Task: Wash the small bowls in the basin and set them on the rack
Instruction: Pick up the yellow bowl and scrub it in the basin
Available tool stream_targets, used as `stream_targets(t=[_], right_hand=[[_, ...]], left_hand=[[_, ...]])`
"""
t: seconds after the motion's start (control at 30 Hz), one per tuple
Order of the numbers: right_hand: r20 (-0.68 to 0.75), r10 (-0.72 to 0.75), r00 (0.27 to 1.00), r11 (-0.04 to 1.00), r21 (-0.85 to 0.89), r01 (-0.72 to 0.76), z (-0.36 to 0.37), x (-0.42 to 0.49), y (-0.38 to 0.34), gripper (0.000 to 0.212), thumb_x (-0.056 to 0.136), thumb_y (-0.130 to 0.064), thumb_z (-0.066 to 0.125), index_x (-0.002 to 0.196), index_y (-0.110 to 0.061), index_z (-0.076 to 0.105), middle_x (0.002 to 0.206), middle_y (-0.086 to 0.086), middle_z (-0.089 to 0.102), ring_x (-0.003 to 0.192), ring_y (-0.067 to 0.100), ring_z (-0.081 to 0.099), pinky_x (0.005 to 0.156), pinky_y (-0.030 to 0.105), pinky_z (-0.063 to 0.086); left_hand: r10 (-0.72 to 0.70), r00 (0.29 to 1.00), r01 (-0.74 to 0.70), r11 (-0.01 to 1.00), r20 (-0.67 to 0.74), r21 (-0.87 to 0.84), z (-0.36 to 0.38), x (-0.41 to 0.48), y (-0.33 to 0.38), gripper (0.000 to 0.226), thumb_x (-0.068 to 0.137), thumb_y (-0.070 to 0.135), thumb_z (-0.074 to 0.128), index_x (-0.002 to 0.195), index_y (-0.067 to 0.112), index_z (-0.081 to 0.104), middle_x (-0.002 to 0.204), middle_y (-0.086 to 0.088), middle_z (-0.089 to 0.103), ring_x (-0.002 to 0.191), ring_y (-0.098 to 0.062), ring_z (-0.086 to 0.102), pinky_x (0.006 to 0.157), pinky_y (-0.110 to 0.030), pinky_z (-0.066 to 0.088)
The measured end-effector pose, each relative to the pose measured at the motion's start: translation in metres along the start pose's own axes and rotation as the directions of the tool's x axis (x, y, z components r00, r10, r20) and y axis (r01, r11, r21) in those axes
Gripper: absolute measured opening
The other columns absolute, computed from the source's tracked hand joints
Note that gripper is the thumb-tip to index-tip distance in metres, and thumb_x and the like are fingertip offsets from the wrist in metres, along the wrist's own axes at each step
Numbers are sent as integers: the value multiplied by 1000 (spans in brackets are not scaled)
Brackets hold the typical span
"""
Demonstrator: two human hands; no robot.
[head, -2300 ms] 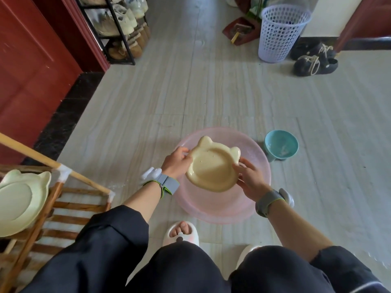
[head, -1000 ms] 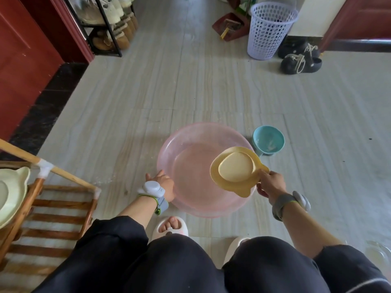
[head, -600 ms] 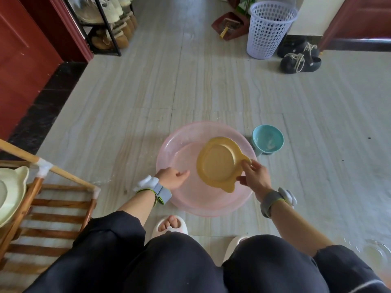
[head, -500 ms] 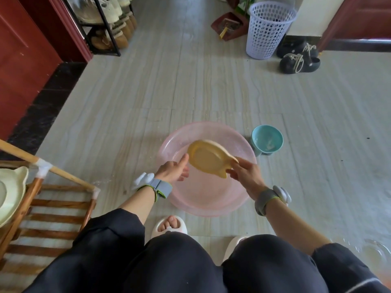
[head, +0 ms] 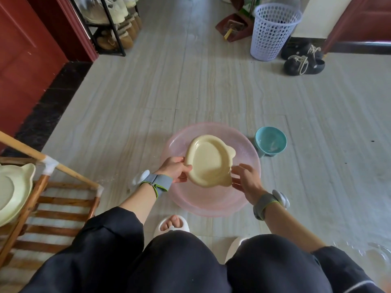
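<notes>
A yellow bowl (head: 208, 160) with bear ears is held tilted above the pink basin (head: 213, 209) on the floor. My left hand (head: 176, 169) grips its left rim. My right hand (head: 245, 182) is at the bowl's lower right edge with fingers spread, its fingertips just touching the rim. A small blue bowl (head: 270, 141) stands on the floor right of the basin. The wooden rack (head: 63, 200) is at the lower left, and a pale green bear-eared bowl (head: 12, 191) leans on it.
A lilac mesh basket (head: 273, 30) and black shoes (head: 304, 62) stand at the far right. A shoe shelf (head: 110, 24) and a red door (head: 25, 60) are at the far left. My knees and white slippers (head: 172, 225) are close to the basin.
The yellow bowl, held by my right hand alone at the basin's right side, came back over the middle. My left hand rose from the basin's rim and took its left edge; my right hand's fingers loosened.
</notes>
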State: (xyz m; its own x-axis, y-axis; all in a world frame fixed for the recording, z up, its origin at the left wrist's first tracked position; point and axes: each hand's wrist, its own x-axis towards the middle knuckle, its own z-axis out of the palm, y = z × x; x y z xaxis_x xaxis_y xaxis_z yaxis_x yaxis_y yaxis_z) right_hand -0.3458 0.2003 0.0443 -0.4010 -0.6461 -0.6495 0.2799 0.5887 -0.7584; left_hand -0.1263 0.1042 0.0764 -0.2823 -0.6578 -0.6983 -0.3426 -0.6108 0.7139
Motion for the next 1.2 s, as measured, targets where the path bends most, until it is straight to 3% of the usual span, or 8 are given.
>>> stream_targets(t=[0.17, 0.27, 0.37, 0.5, 0.67, 0.93, 1.1, 1.2], right_hand=[[2, -1, 1000, 976, -217, 1, -8, 5, 5, 26, 92, -33, 68, 89, -7, 69, 76, 10, 56, 59, 21, 47, 51, 27, 33], [-101, -49, 994, 950, -311, 15, -20, 4, 3, 23, 94, -28, 65, 81, -10, 66, 71, 7, 57, 59, 19, 50, 53, 25, 40], [-201, -74, 977, 929, -371, -6, -41, 5, 1, 28, 93, -35, 61, 84, -9, 67, 78, 9, 61, 66, 24, 55, 61, 33, 48], [-327, -147, 933, 707, -694, -132, -62, 0, -7, 33, 93, -42, 50, 96, -11, 62, 92, 9, 65, 80, 30, 60, 73, 35, 48], [-297, -110, 948, 857, -511, -61, -60, 3, -3, 34, 88, -43, 58, 86, -11, 69, 83, 12, 72, 79, 32, 70, 80, 47, 60], [-276, -134, 952, 784, -617, -69, -52, 2, 5, 34, 94, -41, 54, 99, -9, 63, 94, 12, 66, 85, 32, 62, 78, 37, 51], [-119, -138, 983, 889, -453, 70, -28, -1, 2, 25, 92, -37, 62, 97, -13, 69, 85, 5, 68, 80, 27, 63, 70, 32, 50], [13, -125, 992, 928, -352, 122, -9, -5, -4, 19, 92, -33, 65, 102, -17, 71, 85, 0, 68, 80, 23, 64, 72, 35, 57]], left_hand=[[94, 991, -124, 905, 91, 408, 3, 5, -9, 12, 89, 33, 64, 100, 26, 65, 88, 5, 71, 79, -17, 68, 68, -22, 51], [74, 993, -118, 579, 92, 807, 7, 7, -18, 44, 79, 64, 51, 100, 31, 70, 108, 8, 72, 103, -18, 64, 92, -28, 49], [7, 998, -68, 261, 69, 963, 6, 9, -33, 44, 90, 56, 49, 116, 26, 68, 122, 4, 67, 113, -25, 60, 94, -30, 44], [-12, 1000, 2, 80, -1, 997, 5, 7, -44, 35, 92, 39, 51, 116, 21, 70, 121, 0, 67, 116, -27, 59, 101, -38, 39], [-34, 999, -7, 143, 12, 990, 3, 7, -39, 32, 89, 37, 49, 103, 17, 71, 101, -4, 68, 90, -27, 60, 81, -31, 45], [4, 1000, -25, 193, 24, 981, 2, 4, -33, 31, 93, 39, 48, 89, 15, 67, 88, -10, 64, 80, -25, 50, 69, -26, 38], [71, 997, -56, 486, 24, 872, 1, 4, -18, 32, 95, 48, 47, 71, 28, 39, 93, 1, 50, 82, -23, 48, 77, -30, 38], [69, 998, -48, 781, -9, 622, -2, -2, -11, 22, 93, 47, 53, 92, 25, 54, 96, -2, 67, 79, -23, 70, 72, -29, 45]])
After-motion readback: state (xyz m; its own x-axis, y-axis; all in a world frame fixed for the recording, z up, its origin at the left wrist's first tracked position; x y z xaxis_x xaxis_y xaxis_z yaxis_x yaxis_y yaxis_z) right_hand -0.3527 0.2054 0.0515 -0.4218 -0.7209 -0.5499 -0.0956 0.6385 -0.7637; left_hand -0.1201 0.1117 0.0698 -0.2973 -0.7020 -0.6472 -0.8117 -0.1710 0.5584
